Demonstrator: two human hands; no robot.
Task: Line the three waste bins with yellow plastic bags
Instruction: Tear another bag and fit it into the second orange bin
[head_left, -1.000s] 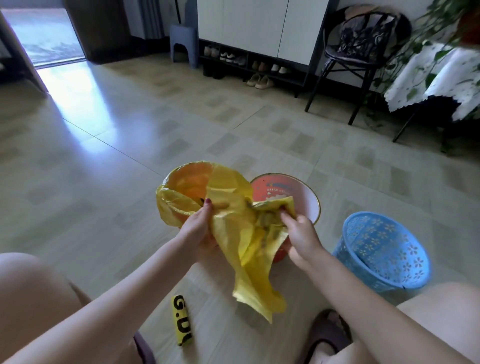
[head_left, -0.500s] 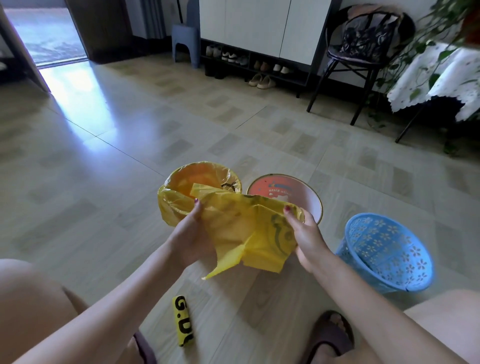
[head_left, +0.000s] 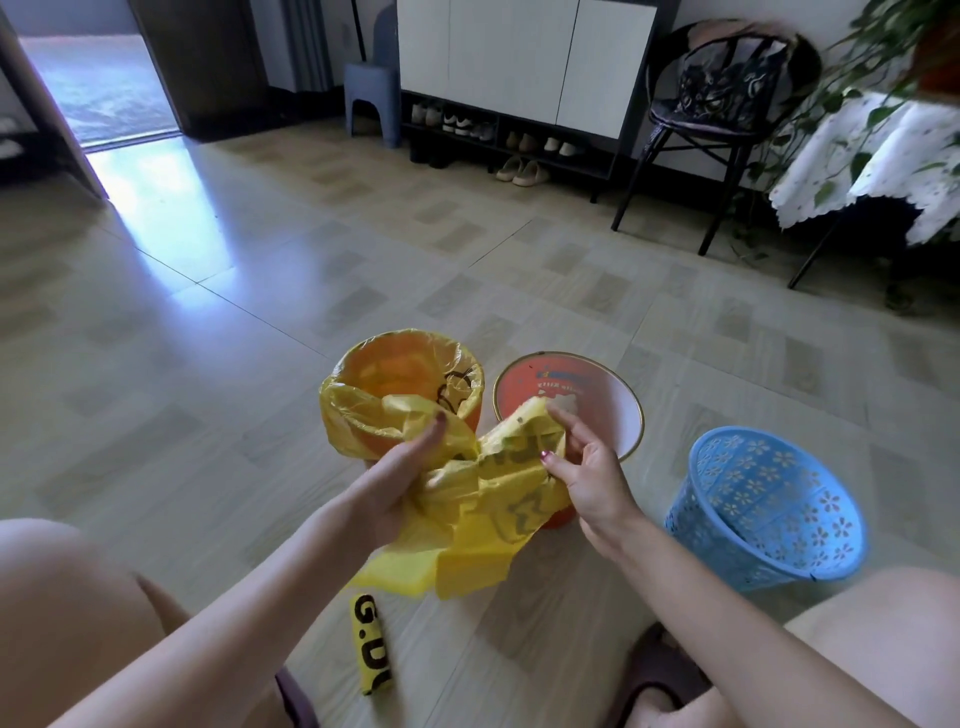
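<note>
Three bins stand on the floor in front of me. The orange bin (head_left: 410, 374) on the left has a yellow bag fitted over its rim. In the middle stands a red bin (head_left: 618, 410) with a white inside, bare of any bag. At the right is a blue perforated bin (head_left: 769, 504), bare too. A crumpled yellow bag (head_left: 493, 499) with black print hangs above the floor between my hands. My left hand (head_left: 400, 478) grips its left part. My right hand (head_left: 587, 467) pinches its upper edge with thumb and fingers, in front of the red bin.
A yellow roll of bags (head_left: 371, 644) with black letters lies on the floor near my left knee. My knees frame the bottom corners, a slipper (head_left: 660, 675) at the lower right. A black chair (head_left: 722, 114), a shoe cabinet (head_left: 519, 78) and a covered table (head_left: 872, 161) stand at the back.
The bag was spread flat between both hands half a second ago; now it is bunched and hangs lower, with my hands closer together and my right fingers shifted on its top edge.
</note>
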